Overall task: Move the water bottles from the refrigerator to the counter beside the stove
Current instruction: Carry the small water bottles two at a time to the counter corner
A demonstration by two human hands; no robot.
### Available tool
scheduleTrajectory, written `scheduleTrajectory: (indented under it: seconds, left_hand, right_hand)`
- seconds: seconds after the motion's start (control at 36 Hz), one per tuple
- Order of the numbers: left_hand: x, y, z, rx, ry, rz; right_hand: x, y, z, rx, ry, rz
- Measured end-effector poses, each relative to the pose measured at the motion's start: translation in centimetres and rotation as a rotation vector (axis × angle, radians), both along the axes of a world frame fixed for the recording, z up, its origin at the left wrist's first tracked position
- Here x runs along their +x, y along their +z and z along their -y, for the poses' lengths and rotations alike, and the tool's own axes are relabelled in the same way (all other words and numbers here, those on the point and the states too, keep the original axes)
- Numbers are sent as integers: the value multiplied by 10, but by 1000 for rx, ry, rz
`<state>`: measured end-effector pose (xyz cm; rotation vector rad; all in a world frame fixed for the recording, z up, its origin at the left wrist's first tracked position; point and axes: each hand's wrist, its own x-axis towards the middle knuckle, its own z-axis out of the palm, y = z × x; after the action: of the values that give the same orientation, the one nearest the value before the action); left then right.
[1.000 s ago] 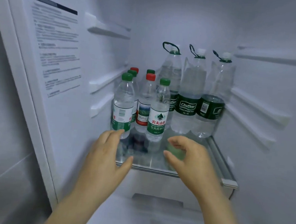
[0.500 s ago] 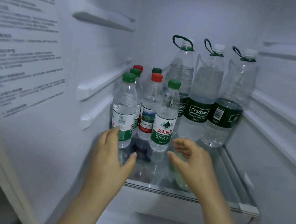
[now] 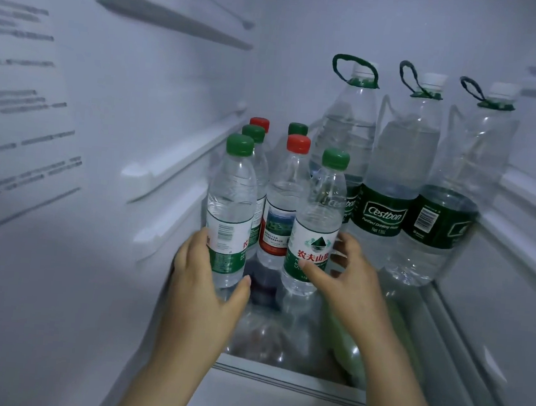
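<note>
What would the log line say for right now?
stage: grasping | left hand: closing on front-left bottle | right hand: closing on front-right bottle | both standing on shelf

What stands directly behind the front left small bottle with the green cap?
Behind the front left bottle a second green cap and a red cap show. Their bodies are mostly covered, so labels cannot be read.

A printed notice covers the left inner wall, its text blurred. White rails run along that wall. Something pale green shows beneath the glass shelf, near its front edge.
</note>
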<state>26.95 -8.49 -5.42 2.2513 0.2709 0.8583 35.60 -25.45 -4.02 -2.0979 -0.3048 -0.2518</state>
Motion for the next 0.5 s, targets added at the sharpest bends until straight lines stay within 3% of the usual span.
scheduleTrajectory:
  seconds: [0.5]
  left_hand:
    - [24, -6, 5, -81, 68, -19]
  right_hand:
    - [19, -12, -5, 118, 33, -4]
